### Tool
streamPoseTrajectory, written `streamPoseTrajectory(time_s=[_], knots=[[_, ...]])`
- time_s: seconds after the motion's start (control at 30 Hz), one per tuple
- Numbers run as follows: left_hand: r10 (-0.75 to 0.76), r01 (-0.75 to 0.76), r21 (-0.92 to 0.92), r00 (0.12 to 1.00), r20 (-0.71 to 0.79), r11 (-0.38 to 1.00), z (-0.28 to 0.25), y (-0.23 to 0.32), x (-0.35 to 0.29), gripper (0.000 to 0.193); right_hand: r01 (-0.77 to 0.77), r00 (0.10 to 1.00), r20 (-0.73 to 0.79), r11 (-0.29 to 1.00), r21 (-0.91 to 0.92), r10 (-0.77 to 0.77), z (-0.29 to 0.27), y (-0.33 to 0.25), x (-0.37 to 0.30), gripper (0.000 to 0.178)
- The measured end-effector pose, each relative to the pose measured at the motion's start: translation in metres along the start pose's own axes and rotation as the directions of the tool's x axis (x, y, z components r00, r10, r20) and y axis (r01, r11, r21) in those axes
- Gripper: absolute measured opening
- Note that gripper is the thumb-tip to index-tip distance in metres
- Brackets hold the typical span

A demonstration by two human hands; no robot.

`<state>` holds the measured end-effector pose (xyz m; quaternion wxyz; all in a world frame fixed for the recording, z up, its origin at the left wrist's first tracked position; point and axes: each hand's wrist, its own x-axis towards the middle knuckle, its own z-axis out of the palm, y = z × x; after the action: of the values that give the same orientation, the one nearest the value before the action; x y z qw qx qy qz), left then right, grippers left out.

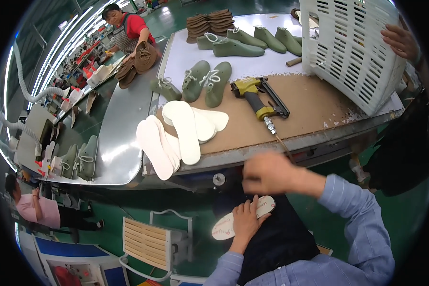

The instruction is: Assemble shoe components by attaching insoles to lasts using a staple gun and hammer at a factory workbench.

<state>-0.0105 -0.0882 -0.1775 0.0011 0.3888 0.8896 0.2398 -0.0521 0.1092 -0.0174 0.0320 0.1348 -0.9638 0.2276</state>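
My left hand (243,222) lies across a pale sole-shaped piece (222,228) with red markings, on the dark cloth (291,233) over my lap, below the table's near edge. The fingers of that hand are close together, holding the piece across its middle, so that both rounded ends show. My right hand (274,176) is just above it, blurred; its fingers look curled, but I cannot tell whether they hold anything. Both my sleeves are light blue.

On the table (310,107), beyond my right hand, a yellow and black air gun (258,97) rests on the bare brown surface, with a thin hose (284,146) running from it over the near edge. To its left lie white soles (185,136) in fanned, overlapping piles. Behind them are three green shoe lasts (218,88) (white cord is tied at their tops), and farther back more green lasts (238,49) sit before a stack of brown pieces (209,26).

At the right, a white slatted basket (350,52) is tilted on the table, with another person's hand (399,42) against its side. At the upper left, a co-worker (127,39) in red and a checked apron handles brown items (137,63). A slatted chair (146,243) stands to my left.
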Motion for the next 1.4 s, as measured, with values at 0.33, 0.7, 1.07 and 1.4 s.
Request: streamPoseTrajectory(time_s=[0.33,0.7,1.07,1.4], knots=[[0.054,-0.056,0.091,0.998,0.021,0.994,0.002,0.016,0.006,0.071,-0.590,0.785,-0.350,0.789,-0.170,0.511,-0.024,0.130,0.083,0.058],[0.089,-0.086,-0.027,0.988,0.126,0.996,-0.012,-0.001,0.025,0.074,-0.358,0.809,-0.016,0.513,0.780,0.588,-0.035,-0.001,-0.150,0.045],[0.072,-0.074,0.011,0.985,0.155,0.997,-0.006,0.000,0.019,0.071,-0.594,0.734,0.267,0.400,0.698,0.624,0.056,-0.024,-0.230,0.071],[0.087,-0.093,0.049,0.988,0.125,0.994,-0.004,0.008,0.020,0.074,-0.444,0.831,0.155,0.469,0.763,0.535,0.075,-0.023,-0.210,0.095]])
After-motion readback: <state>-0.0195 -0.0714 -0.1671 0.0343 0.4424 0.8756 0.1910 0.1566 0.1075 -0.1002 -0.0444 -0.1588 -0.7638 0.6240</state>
